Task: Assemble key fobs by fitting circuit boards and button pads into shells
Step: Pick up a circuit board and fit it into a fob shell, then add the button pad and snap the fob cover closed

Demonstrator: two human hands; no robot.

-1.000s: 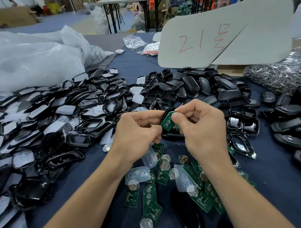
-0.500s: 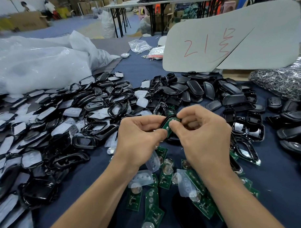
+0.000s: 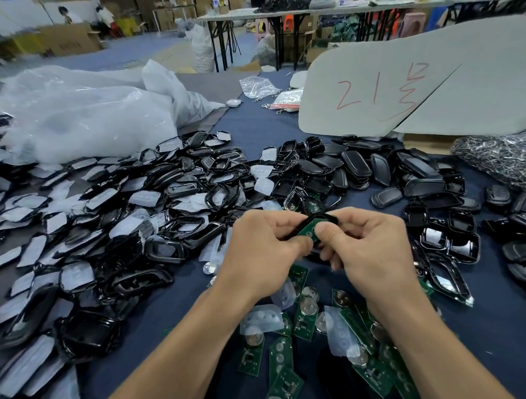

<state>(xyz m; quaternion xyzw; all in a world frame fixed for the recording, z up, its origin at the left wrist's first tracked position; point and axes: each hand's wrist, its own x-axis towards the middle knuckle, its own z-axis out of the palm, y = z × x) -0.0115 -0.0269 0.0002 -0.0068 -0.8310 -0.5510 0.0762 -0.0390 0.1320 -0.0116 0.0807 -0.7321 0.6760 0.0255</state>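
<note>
- both hands are up over the dark blue cloth-covered surface (image 3: 258,130), and the work is right between them.
- the left hand (image 3: 263,247) grips the black plastic fob shell (image 3: 329,217) by its near end, with its fingers (image 3: 299,245) curled tight around the rim.
- the right hand (image 3: 370,248) is pinching too: thumb on top of the small green circuit board (image 3: 310,229), the other fingers tucked in behind where i cannot see them.
- here's the change: a second ago that board stood tipped up and proud of the shell, with plenty of green showing. now it sits lower inside the black rim, with only a slice of green left in view.
- i read that as the board going home into its seat. whether it has clicked in fully, i cannot tell, because the thumb covers the join.
- if it is seated, this fob probably wants its button pad next.
- supplies are close: loose green circuit boards (image 3: 305,323) and clear rubbery button pads (image 3: 262,317) lie just below the wrists.
- a heap of empty black shells (image 3: 196,197) spreads off to the left, so there are lots more to do.
</note>
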